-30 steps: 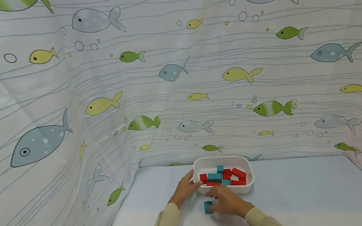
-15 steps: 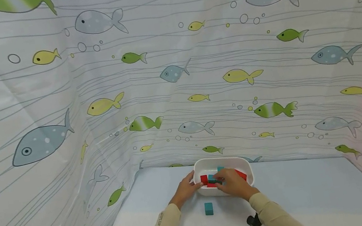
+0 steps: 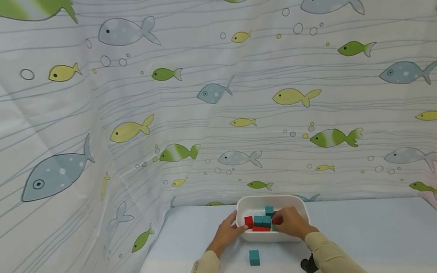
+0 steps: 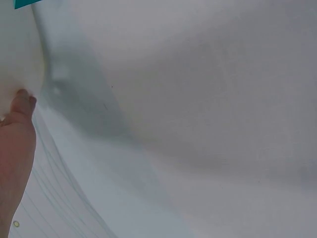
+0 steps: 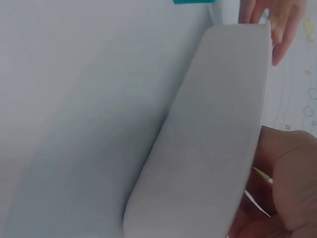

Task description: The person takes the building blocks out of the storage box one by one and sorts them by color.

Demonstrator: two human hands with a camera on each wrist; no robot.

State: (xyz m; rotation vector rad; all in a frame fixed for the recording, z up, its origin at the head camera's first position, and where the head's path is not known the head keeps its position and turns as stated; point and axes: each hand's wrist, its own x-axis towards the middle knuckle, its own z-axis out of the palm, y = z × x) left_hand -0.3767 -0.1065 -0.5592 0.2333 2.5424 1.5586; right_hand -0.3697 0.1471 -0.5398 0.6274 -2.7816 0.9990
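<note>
A white plastic tub (image 3: pixel 258 237) with rounded corners holds several teal and red blocks. My left hand (image 3: pixel 224 235) grips the tub's left end, thumb over the rim; the left wrist view shows this hand (image 4: pixel 17 144) against the wall of the tub (image 4: pixel 20 54). My right hand (image 3: pixel 292 222) reaches over the near rim into the tub, fingers curled, pinching a red block (image 3: pixel 276 220). In the right wrist view the tub wall (image 5: pixel 208 124) hides most of the right fingertips. On the table in front of the tub sits one teal block (image 3: pixel 254 257).
Inside the tub, a pair of teal blocks (image 3: pixel 262 220) lies on a long red block (image 3: pixel 261 229), beside a red cube (image 3: pixel 248 222). Another teal block (image 3: pixel 269 210) is farther back. A fish-print curtain (image 3: pixel 217 127) hangs behind the pale table (image 3: pixel 371 231).
My right hand has gone from beside the teal block on the table into the tub, then rightward within it to a red block. The left hand keeps its place on the tub.
</note>
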